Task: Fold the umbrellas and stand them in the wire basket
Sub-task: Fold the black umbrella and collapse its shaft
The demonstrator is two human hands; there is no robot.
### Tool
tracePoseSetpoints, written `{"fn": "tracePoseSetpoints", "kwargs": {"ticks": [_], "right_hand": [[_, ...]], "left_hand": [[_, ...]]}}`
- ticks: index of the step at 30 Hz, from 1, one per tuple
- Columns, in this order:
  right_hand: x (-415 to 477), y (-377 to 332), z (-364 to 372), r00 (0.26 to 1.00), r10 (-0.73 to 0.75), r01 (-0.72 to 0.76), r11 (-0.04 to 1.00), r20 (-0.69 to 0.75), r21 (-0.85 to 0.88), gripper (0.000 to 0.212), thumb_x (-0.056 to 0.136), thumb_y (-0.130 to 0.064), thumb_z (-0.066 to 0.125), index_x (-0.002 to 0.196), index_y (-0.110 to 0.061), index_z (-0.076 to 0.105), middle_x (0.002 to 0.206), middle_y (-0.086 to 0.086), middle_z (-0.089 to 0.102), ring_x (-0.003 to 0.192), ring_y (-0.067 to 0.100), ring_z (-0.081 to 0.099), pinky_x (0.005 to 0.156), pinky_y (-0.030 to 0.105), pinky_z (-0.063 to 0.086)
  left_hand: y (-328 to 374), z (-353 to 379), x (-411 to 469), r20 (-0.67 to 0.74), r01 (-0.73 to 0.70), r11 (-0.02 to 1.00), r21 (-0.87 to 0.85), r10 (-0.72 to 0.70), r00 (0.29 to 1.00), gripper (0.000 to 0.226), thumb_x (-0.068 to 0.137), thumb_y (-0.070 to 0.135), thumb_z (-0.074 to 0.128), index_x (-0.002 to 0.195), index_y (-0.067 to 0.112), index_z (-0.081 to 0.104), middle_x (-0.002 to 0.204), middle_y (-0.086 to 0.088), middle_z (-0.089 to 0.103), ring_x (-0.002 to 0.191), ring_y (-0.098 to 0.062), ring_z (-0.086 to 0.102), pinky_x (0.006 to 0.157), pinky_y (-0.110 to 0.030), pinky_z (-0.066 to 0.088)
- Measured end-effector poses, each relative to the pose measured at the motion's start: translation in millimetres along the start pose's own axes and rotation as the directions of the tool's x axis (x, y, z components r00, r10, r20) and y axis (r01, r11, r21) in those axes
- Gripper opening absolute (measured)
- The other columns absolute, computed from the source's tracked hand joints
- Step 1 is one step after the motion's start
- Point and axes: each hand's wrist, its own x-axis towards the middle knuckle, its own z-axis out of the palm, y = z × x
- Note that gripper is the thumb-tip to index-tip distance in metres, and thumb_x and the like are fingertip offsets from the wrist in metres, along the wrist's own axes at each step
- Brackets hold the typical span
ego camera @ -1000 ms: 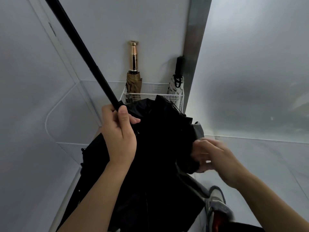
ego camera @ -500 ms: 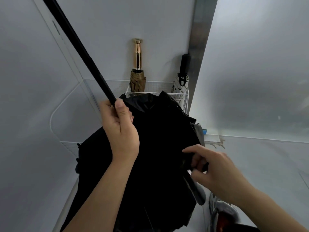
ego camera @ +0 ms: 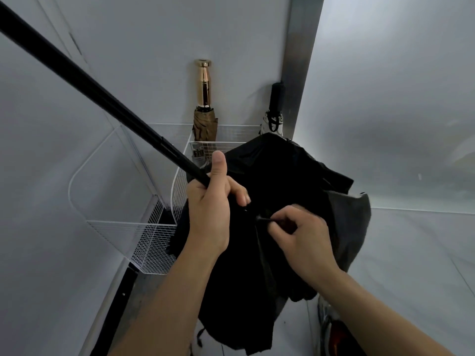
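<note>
Black umbrella [ego camera: 282, 176], half-gathered, hangs just before the wire basket [ego camera: 154, 240], left hand [ego camera: 208, 211] curled round its shaft [ego camera: 102, 98]. The right hand [ego camera: 303, 237] has come inward and pinches a thin tab [ego camera: 264, 219], probably the strap, so folding is unfinished.

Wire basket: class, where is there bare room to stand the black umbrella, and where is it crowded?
Free: the near-left stretch of the wire basket, between its curved left rim, its near mesh wall and the black umbrella. Crowded: the far end at the wall, where the gold-handled umbrella and white umbrella stand.
</note>
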Motion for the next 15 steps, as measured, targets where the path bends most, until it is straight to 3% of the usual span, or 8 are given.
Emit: {"fn": "tracePoseSetpoints", "kwargs": {"ticks": [4, 7, 9, 12, 15], "right_hand": [[4.9, -1.4, 4.1, 0.996, 0.077, -0.077, 0.997, -0.041, -0.009, 0.006, 0.080, -0.025, 0.074, 0.077, -0.025, 0.069, 0.094, -0.019, 0.057, 0.072, 0.005, 0.056, 0.069, 0.029, 0.049], [6.4, -1.6, 6.2, 0.993, 0.121, -0.121, 0.990, 0.008, 0.077, 0.014, 0.079, -0.020, 0.075, 0.072, -0.028, 0.067, 0.094, -0.018, 0.063, 0.072, 0.005, 0.058, 0.070, 0.025, 0.049], [5.1, -3.3, 7.3, 0.989, 0.133, -0.142, 0.979, 0.069, 0.146, 0.013, 0.079, -0.016, 0.075, 0.076, -0.027, 0.068, 0.091, -0.014, 0.067, 0.072, 0.005, 0.059, 0.069, 0.022, 0.049], [1.7, -4.9, 5.1, 0.965, 0.142, -0.203, 0.938, 0.222, 0.282, 0.026, 0.080, -0.018, 0.075, 0.101, -0.031, 0.068, 0.095, -0.008, 0.067, 0.072, 0.004, 0.062, 0.068, 0.021, 0.051], [-0.8, -5.8, 0.3, 0.935, 0.068, -0.161, 0.956, 0.347, 0.245, 0.065, 0.069, -0.034, 0.076, 0.130, -0.038, 0.053, 0.122, -0.015, 0.058, 0.107, -0.001, 0.058, 0.088, 0.024, 0.049]], "left_hand": [[0.0, 5.8, -6.5, 0.031, 0.044, 0.999, -0.020, -0.044, 0.999, 0.069, 0.092, 0.053, 0.037, 0.051, 0.001, 0.020, 0.038, -0.010, 0.035, 0.045, -0.030, 0.060, 0.071, -0.036, 0.051], [-0.3, 6.5, -7.3, 0.004, 0.035, 0.999, -0.004, -0.035, 0.999, 0.066, 0.091, 0.056, 0.037, 0.052, 0.007, 0.017, 0.036, -0.007, 0.025, 0.029, -0.024, 0.042, 0.047, -0.031, 0.040], [0.6, 8.1, -8.4, -0.031, 0.030, 0.999, -0.014, -0.031, 0.999, 0.064, 0.088, 0.057, 0.040, 0.049, 0.012, 0.017, 0.037, -0.003, 0.024, 0.029, -0.018, 0.027, 0.040, -0.027, 0.030], [2.3, 8.8, -8.3, -0.122, 0.022, 1.000, 0.014, -0.020, 0.992, 0.062, 0.087, 0.059, 0.041, 0.038, 0.023, 0.025, 0.035, 0.004, 0.025, 0.029, -0.012, 0.025, 0.041, -0.026, 0.026], [4.3, 5.8, -4.8, -0.251, -0.022, 1.000, 0.008, 0.023, 0.968, 0.067, 0.095, 0.052, 0.041, 0.035, 0.024, 0.029, 0.035, 0.007, 0.027, 0.029, -0.010, 0.027, 0.041, -0.027, 0.027]]}}
